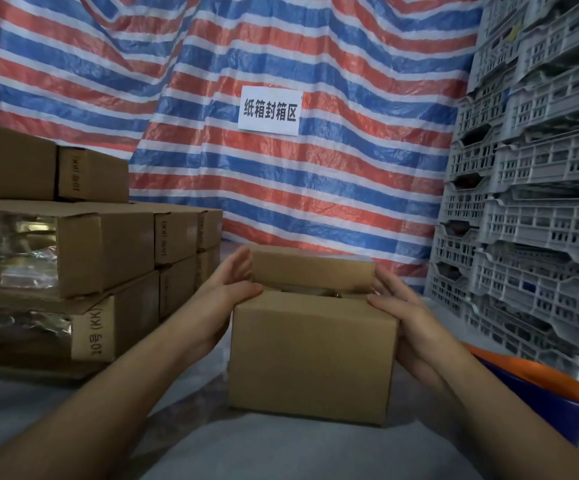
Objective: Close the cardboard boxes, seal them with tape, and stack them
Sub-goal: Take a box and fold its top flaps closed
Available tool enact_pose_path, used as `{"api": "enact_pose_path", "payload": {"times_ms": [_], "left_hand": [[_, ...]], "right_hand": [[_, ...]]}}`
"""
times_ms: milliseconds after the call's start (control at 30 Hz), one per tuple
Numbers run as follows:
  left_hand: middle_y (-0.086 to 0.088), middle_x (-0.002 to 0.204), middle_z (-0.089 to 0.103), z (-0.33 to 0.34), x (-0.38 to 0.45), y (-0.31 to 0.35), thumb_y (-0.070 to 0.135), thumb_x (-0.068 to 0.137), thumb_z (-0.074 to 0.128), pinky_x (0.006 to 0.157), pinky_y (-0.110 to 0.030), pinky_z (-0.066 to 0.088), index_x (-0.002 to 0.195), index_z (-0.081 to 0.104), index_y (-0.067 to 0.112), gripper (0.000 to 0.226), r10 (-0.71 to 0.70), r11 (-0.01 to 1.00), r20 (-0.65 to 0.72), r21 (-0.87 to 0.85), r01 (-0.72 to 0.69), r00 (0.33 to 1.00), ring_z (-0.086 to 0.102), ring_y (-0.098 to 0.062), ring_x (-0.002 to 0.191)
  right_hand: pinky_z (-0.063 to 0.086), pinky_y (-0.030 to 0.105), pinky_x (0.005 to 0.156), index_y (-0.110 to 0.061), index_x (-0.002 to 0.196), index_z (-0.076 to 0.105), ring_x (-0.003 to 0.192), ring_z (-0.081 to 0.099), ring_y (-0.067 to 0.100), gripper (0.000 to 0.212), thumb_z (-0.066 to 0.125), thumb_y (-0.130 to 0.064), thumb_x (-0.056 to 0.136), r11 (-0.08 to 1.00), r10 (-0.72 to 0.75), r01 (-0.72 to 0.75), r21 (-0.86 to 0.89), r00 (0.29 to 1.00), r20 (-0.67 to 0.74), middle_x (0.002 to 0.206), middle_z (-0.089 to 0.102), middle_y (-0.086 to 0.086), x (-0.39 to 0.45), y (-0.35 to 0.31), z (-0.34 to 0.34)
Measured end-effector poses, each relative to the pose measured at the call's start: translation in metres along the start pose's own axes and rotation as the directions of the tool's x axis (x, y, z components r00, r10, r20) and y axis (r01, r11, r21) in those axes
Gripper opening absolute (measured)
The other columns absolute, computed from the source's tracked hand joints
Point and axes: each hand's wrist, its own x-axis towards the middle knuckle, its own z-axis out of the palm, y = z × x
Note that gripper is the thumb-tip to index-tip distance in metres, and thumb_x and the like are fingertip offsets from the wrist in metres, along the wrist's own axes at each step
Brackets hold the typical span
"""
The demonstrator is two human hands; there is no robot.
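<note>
Cardboard box (310, 355) on grey surface (212, 441); striped tarp (281, 188) behind.

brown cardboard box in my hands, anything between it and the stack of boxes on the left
Nothing visible. The brown cardboard box, flaps not yet shut, sits between the left hand and right hand; only bare grey surface separates it from the stacked cardboard boxes.
</note>
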Motion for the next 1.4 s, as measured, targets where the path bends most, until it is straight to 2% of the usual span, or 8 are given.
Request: {"api": "enact_pose_path", "payload": {"times_ms": [200,333,667,833,967,1100,1267,1400], "left_hand": [[0.017,0.107,0.072,-0.005,-0.005,0.000,0.004,0.093,0.057,0.076,-0.020,0.054,0.120,0.061,0.036,0.042,0.055,0.995,-0.013,0.079,-0.054,0.998,0.068,-0.005,0.100],[0.006,0.098,0.073,-0.007,-0.010,0.000,0.012,0.093,0.060,0.075,-0.023,0.050,0.096,0.074,0.027,0.021,0.063,0.984,-0.063,0.173,-0.051,0.996,0.068,-0.010,0.092],[0.013,0.099,0.075,-0.010,-0.005,0.013,0.014,0.093,0.063,0.075,-0.015,0.044,0.088,0.073,0.007,0.014,0.022,0.922,-0.038,0.386,-0.006,0.999,0.067,-0.001,0.092],[0.016,0.098,0.067,0.016,-0.012,0.052,0.039,0.093,0.061,0.080,-0.025,0.053,0.101,0.068,0.032,0.013,0.087,0.539,0.031,0.839,-0.073,0.996,0.064,-0.003,0.092],[0.018,0.152,0.036,0.063,-0.022,0.057,0.070,0.092,0.036,0.112,-0.041,0.037,0.148,0.032,0.043,0.063,0.018,0.302,0.314,0.903,-0.305,0.949,0.035,-0.010,0.140],[0.013,0.160,0.026,0.077,-0.027,0.036,0.073,0.093,0.022,0.118,-0.043,0.026,0.153,0.019,0.042,0.068,-0.076,0.022,0.309,0.951,-0.309,0.948,0.029,-0.012,0.144],[0.016,0.155,0.035,0.070,-0.024,0.026,0.074,0.092,0.018,0.111,-0.041,0.036,0.151,0.024,0.045,0.066,-0.021,0.033,0.317,0.948,-0.316,0.948,0.039,-0.010,0.138],[0.016,0.151,0.041,0.069,-0.024,0.024,0.073,0.092,0.019,0.105,-0.040,0.043,0.150,0.026,0.044,0.065,-0.013,0.056,0.321,0.946,-0.319,0.947,0.045,-0.010,0.132]], "right_hand": [[0.057,0.022,0.071,-0.037,0.125,0.066,0.103,0.072,0.017,0.050,0.067,-0.017,0.079,0.995,-0.069,0.073,-0.066,0.996,0.051,0.117,0.073,-0.005,-0.006,-0.004,0.001],[0.054,0.024,0.076,-0.028,0.104,0.077,0.103,0.069,0.013,0.028,0.068,-0.028,0.078,0.984,-0.086,0.083,-0.156,0.996,-0.014,0.121,0.069,-0.007,-0.008,-0.003,0.002],[0.047,0.031,0.073,-0.024,0.081,0.076,0.082,0.068,0.017,0.014,0.069,-0.036,0.078,0.989,-0.014,0.001,-0.147,0.996,-0.091,0.091,0.073,0.007,-0.011,0.002,0.012],[0.048,0.037,0.081,-0.024,0.081,0.077,0.090,0.066,0.022,0.021,0.061,-0.024,0.095,0.987,-0.023,0.001,-0.160,0.991,-0.134,0.092,0.073,0.007,-0.014,0.002,0.013],[0.046,0.053,0.103,-0.019,0.087,0.076,0.110,0.062,0.037,0.016,0.063,-0.025,0.095,0.987,0.005,-0.031,-0.160,0.987,-0.159,0.109,0.070,0.018,-0.015,-0.002,0.014],[0.046,0.057,0.105,-0.014,0.102,0.071,0.114,0.060,0.039,0.018,0.063,-0.028,0.094,0.985,0.016,-0.045,-0.168,0.985,-0.171,0.116,0.066,0.018,-0.019,-0.002,0.015],[0.046,0.049,0.104,-0.026,0.097,0.076,0.114,0.061,0.025,0.021,0.056,-0.035,0.098,0.958,-0.017,-0.039,-0.285,0.981,-0.192,0.112,0.070,0.003,-0.021,-0.010,0.016],[0.045,0.021,0.081,-0.035,0.097,0.067,0.101,0.063,0.013,0.018,0.050,-0.038,0.101,0.759,-0.329,0.110,-0.642,0.916,-0.232,0.102,0.069,-0.011,-0.024,-0.037,-0.007]]}}
